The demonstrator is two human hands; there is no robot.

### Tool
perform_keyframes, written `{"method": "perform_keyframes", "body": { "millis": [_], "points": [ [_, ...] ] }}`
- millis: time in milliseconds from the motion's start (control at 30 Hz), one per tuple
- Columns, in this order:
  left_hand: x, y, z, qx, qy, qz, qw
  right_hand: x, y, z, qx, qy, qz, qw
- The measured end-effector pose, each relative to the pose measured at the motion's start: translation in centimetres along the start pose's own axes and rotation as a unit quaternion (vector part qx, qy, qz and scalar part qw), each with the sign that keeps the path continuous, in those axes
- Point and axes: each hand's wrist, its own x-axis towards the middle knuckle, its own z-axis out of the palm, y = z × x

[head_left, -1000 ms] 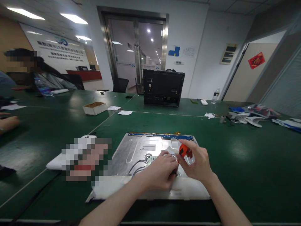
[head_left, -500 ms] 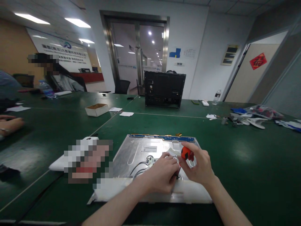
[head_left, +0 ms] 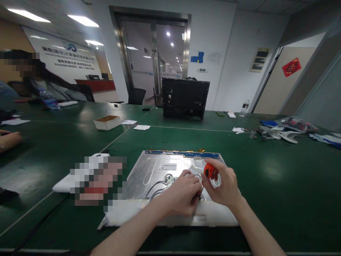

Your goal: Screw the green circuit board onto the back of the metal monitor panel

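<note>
My right hand (head_left: pixel 223 181) grips the orange-red and black handle of a screwdriver (head_left: pixel 209 170), thumb and fingers wrapped round it. Its thin shaft slants down beside the curled fingers of my left hand (head_left: pixel 185 193). These fingers are closed near the tip; what they hold is hidden. Under both hands lies a flat silver metal display panel (head_left: pixel 153 170) with its back up. A blue circuit strip (head_left: pixel 183 154) runs along its far edge. Dark cables (head_left: pixel 154 188) and a small pale circuit board (head_left: pixel 170 181) sit near my left hand. White film covers the near edge.
A white object (head_left: pixel 66 179), partly blurred out, lies left of the panel with a dark cable. Farther off are an open box (head_left: pixel 107 122), papers (head_left: pixel 142 127), a black monitor casing (head_left: pixel 185 99) and a bottle (head_left: pixel 244 107). Another person's hand (head_left: pixel 10 140) is at far left.
The view has shifted slightly, so most things sit a little farther left and higher. Both hands keep nearly the same pose over the panel. The screwdriver handle seems to have turned a little.
</note>
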Motion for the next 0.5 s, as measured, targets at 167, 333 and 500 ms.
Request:
{"method": "perform_keyframes", "body": {
  "millis": [167,333,500],
  "points": [
    [0.01,0.09,-0.02,0.004,0.009,-0.005,1.0,-0.11,0.38,0.21,-0.012,0.002,-0.015,1.0],
    [0.06,0.13,-0.06,0.005,0.003,-0.008,1.0,-0.06,0.45,0.0,-0.014,-0.009,-0.014,1.0],
    [0.12,0.15,-0.1,0.0,0.002,-0.003,1.0,0.03,0.2,-0.27,0.008,-0.035,-0.009,0.999]
  ]
}}
